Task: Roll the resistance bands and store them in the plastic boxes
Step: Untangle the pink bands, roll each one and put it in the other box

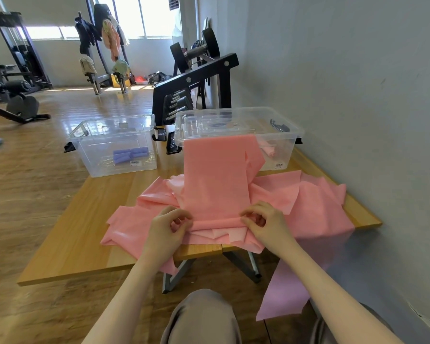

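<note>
On the near part of the wooden table (67, 249), seen from the head camera, both hands are working at the end of a pink resistance band (215, 184). The left hand (168, 229) is pinching the band's rolled near edge with curled fingers, and the right hand (263, 223) is pinching the same edge at its other side, thumb and fingers bent round the fold. From that edge the band is running away from the person as a flat strip, climbing the front of the right plastic box (283, 135) and hanging over its near rim. Under and around the strip, a loose heap of pink bands (315, 202) is lying spread over the table, with one length (286, 291) drooping off the near edge toward the floor. The left plastic box (104, 147) is standing beside the right one, just apart, at the far side of the table, and is holding rolled purple bands (130, 155) against its front wall. Something pink is showing inside the right box, too blurred to tell more. Behind the boxes a black dumbbell rack (196, 80) is standing against the wall.
</note>
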